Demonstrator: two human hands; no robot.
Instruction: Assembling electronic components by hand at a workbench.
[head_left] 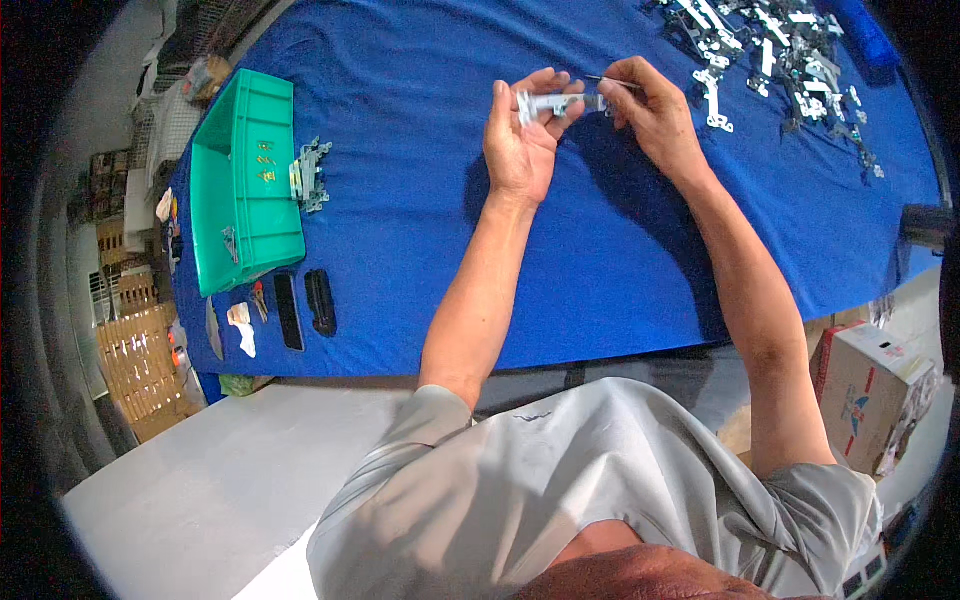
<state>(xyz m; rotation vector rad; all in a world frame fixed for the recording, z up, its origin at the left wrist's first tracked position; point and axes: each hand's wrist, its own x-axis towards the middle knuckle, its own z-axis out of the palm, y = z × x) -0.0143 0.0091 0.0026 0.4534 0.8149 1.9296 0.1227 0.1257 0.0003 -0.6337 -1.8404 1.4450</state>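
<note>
One left hand (522, 155) cradling one silvery part (552, 103), one right hand (658, 115) pinching one rod (597, 78), one crate (272, 215)

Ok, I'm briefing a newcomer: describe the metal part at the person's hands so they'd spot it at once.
Over the blue cloth, find the left hand, palm up near the far middle. The narrow silvery metal part stretches from there toward the right hand. Unlike the loose metal pieces heaped at the far right, it is raised off the cloth.
</note>
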